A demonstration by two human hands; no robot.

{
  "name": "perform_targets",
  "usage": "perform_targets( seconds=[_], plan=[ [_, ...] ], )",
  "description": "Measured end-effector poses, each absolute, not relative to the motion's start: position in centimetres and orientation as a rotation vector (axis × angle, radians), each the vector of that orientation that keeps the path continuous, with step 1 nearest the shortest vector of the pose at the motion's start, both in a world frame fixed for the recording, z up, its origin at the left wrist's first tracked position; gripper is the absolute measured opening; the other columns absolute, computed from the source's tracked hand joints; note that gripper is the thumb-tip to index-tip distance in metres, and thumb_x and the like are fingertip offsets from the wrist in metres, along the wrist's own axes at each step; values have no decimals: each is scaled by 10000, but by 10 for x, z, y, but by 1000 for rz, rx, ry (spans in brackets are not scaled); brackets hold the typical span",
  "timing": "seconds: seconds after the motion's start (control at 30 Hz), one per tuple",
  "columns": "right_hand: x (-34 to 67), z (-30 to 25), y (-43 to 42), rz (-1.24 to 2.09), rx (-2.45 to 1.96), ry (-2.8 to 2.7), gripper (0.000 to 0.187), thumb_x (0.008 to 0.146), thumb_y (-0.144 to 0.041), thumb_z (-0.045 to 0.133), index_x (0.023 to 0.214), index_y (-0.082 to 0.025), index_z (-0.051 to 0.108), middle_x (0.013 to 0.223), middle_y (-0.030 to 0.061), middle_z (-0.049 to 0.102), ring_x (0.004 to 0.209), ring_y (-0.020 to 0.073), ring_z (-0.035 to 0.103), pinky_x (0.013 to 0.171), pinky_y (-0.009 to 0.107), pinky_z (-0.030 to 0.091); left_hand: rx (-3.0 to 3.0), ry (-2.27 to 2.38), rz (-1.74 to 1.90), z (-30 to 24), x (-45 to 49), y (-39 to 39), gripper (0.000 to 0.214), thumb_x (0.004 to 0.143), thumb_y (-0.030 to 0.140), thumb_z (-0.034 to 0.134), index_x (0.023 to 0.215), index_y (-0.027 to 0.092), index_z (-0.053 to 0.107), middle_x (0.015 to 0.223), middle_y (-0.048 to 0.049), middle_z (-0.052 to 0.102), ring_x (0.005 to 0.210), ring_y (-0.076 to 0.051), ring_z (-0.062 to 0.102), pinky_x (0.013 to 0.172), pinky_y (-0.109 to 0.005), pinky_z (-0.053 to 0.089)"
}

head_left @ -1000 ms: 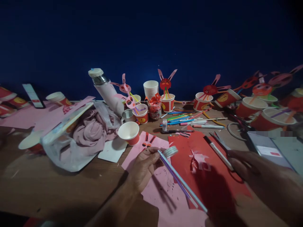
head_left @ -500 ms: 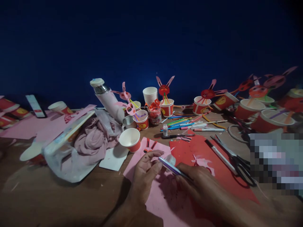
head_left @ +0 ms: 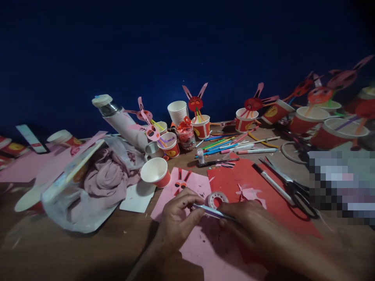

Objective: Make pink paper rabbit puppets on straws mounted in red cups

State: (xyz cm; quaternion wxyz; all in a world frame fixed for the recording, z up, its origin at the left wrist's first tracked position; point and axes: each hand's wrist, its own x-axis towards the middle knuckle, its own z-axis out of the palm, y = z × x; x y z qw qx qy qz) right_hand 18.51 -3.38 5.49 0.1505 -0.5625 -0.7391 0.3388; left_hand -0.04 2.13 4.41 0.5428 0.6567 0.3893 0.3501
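Observation:
My left hand (head_left: 180, 214) pinches the end of a slim light-blue and purple stick-like piece (head_left: 213, 211) between thumb and fingers. On its other end my right hand (head_left: 246, 220) is closed. I cannot tell whether it is one piece or several. Just behind it is a roll of clear tape (head_left: 211, 198), close to my right fingers. Beneath both hands lies pink paper (head_left: 193, 246), with a rabbit-like face (head_left: 181, 186) in black and red at its upper part. Red paper (head_left: 281, 207) extends to the right, with pink scraps (head_left: 252, 197) on it.
Scissors (head_left: 293, 191) and a white marker (head_left: 274, 185) lie to the right. Behind are coloured sticks (head_left: 222, 148), paper cups with rabbit figures (head_left: 202, 130) and a thermos (head_left: 123, 123). A paper cup (head_left: 156, 173) and a plastic bag (head_left: 88, 210) stand left.
The view has shifted slightly. The stick-like piece has tilted flatter between my hands, and the tape roll now shows as a full ring. Both hands keep their hold.

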Motion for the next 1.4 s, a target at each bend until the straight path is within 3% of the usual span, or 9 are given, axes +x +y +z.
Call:
perform_targets(
  seconds=[0.67,1.03,1.17,1.23,1.4],
  plan=[
    [182,57,-30,889,-1746,-2106,243,788,-247,444,667,-222,654,598,2,646,529,109,518,466,204,302,1370,1049,485,35,-2,20,37,673,175,617,651,150,634,622,-18,606,608,-141,557,592,-245,437],
    [195,61,-29,945,-1674,-2088,214,819,-237,447,759,-220,652,670,3,657,576,118,554,520,204,324,1298,1009,746,43,0,19,62,658,191,647,686,174,700,502,18,546,398,-65,396,390,-182,326],
    [212,66,-23,1057,-1590,-1813,182,787,-262,503,920,-233,623,789,15,658,683,146,571,605,231,388,996,1069,834,37,0,23,123,630,243,682,698,142,663,491,21,554,383,-56,420,374,-172,318],
    [218,67,-20,1245,-1476,-1534,244,775,-319,521,987,-209,570,736,7,623,629,134,553,580,235,410,820,1042,843,36,3,24,191,602,276,707,702,125,645,516,12,564,395,-55,441,378,-170,336],
    [210,57,-15,1447,-1223,-1092,251,739,-385,582,860,-170,543,658,-27,529,562,85,477,533,205,387,647,940,768,37,14,18,231,581,273,730,706,106,629,576,-10,587,464,-58,478,403,-157,376]
  ],
)
